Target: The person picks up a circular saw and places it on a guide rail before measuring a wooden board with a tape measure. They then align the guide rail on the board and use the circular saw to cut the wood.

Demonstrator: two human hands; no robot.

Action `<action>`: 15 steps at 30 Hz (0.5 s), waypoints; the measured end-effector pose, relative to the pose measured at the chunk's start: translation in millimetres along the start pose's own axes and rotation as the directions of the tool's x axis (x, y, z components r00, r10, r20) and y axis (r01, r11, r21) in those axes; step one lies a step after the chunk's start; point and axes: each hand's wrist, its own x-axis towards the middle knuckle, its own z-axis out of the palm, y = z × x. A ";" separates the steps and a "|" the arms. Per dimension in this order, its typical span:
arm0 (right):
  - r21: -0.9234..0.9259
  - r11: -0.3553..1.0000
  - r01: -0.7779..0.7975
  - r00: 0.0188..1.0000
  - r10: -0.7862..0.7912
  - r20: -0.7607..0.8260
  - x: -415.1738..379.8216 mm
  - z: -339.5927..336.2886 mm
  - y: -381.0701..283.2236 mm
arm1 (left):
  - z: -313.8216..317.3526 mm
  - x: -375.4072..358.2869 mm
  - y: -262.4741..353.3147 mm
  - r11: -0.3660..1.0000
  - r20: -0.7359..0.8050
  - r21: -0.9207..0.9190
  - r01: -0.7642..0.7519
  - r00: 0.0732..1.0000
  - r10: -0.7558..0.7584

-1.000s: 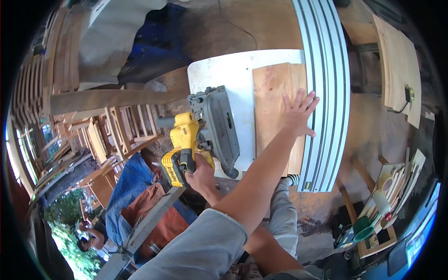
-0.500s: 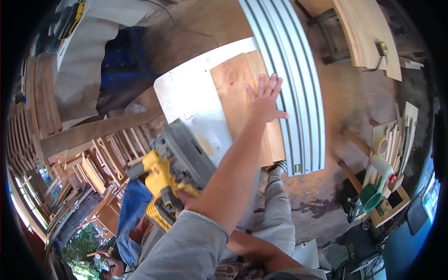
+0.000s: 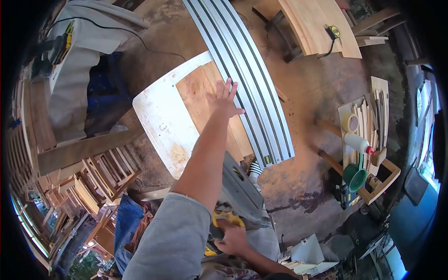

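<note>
My left hand lies spread, its palm on a wooden board and its fingertips at the near edge of a long silver guide rail with dark strips. The rail rests along the board's right side. Under the board is a white tabletop. Below my left forearm, my right hand is wrapped round the handle of a yellow and grey track saw. The saw hangs tilted near my legs, its long grey base facing up toward me, apart from the board. My left arm hides part of it.
At upper right, a tape measure lies on a wooden table. A glue bottle, tape roll and green funnel sit among wood strips at right. Wooden frames stack at left. A cable crosses the upper left.
The track saw in my right hand has swung from the left of my left arm to its right, passing beneath it. My left hand stays on the board. The view has shifted to the right.
</note>
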 end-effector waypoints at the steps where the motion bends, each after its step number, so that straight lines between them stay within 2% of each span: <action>1: -0.029 0.999 -0.042 0.999 0.042 -0.018 -7.7 -5.3 6.1 | 0.1 -0.3 -1.2 1.000 0.002 0.011 -0.005 1.000 0.005; 3: -0.055 0.994 -0.098 0.993 0.094 -0.073 -24.5 -19.2 20.4 | 4.7 -3.7 -2.5 0.999 -0.034 0.028 -0.031 0.999 0.032; 6: 0.145 0.989 -0.004 0.980 0.032 -0.194 -42.0 -45.4 46.6 | 17.6 -7.5 -9.4 0.997 -0.126 0.030 -0.077 0.989 0.080; 7: 0.235 0.972 -0.014 0.970 0.070 -0.232 -48.0 -49.6 55.7 | 27.3 -7.2 -11.0 0.995 -0.201 0.041 -0.087 0.975 0.093; 11: 0.355 0.935 0.006 0.949 0.107 -0.297 -51.5 -81.8 54.6 | 61.8 -5.8 -24.0 0.976 -0.418 0.129 -0.178 0.882 0.216; 15: 0.276 0.960 0.049 0.930 0.057 -0.364 -37.7 -105.8 70.7 | 87.7 -4.6 -33.9 0.946 -0.545 0.216 -0.242 0.774 0.322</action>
